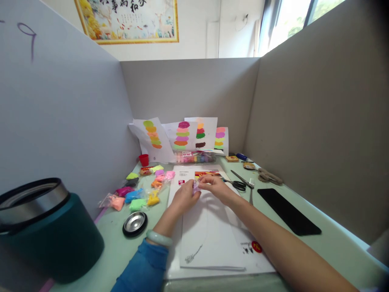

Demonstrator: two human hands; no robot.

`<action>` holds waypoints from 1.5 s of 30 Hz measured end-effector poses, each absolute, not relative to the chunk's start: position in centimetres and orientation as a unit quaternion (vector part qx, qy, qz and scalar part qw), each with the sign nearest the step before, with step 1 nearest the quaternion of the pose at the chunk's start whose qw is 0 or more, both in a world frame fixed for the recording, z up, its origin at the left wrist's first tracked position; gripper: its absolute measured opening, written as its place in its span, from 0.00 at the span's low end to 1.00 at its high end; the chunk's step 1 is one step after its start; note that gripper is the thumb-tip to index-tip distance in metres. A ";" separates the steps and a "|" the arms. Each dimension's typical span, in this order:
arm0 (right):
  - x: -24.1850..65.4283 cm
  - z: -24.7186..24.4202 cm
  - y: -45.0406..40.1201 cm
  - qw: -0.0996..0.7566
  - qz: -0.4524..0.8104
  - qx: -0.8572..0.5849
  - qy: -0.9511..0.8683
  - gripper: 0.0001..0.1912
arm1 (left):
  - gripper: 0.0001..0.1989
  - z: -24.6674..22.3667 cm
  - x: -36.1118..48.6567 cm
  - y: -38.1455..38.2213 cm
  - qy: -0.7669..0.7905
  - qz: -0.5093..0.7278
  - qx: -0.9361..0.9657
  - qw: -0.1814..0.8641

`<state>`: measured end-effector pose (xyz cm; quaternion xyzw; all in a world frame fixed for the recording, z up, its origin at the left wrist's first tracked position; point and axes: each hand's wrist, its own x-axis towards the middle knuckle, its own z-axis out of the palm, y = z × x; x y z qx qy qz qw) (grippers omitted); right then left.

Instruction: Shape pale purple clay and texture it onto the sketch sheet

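Observation:
Over the upper part of a white paper pad, both hands meet at a small light-purple packet, which looks like modelling clay in clear wrapping. My left hand has its fingers closed around the packet. The fingertips of my right hand pinch its upper right side. To the left lie several bagged lumps of coloured clay, among them a blue one, a green one and a yellow one. Just right of my right hand are black-handled scissors.
A big teal flask stands at the left front, its round lid nearby. On the right lie a black flat panel, a fork and a twine bundle. Colour-striped sheets lean at the back; grey partitions enclose the table.

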<state>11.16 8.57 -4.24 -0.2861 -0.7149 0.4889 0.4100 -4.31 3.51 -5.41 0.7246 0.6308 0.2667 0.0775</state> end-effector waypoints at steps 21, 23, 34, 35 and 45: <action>12.3 -3.4 9.1 0.393 0.355 -0.221 -0.819 0.09 | 0.14 -5.7 -4.8 4.1 0.559 0.324 0.759 0.084; 12.4 -3.4 9.0 0.388 0.359 -0.213 -0.822 0.09 | 0.14 -5.6 -4.8 4.1 0.549 0.333 0.760 0.099; 12.0 -3.9 9.1 0.410 0.354 -0.201 -0.816 0.05 | 0.17 -4.8 -4.3 3.2 0.525 0.335 0.769 0.144; 11.9 -4.0 9.0 0.414 0.350 -0.196 -0.817 0.05 | 0.18 -4.9 -4.3 3.2 0.526 0.338 0.767 0.143; 10.5 -4.9 7.9 0.444 0.162 -0.172 -0.864 0.02 | 0.27 -5.7 -4.0 3.6 0.580 0.330 0.736 0.113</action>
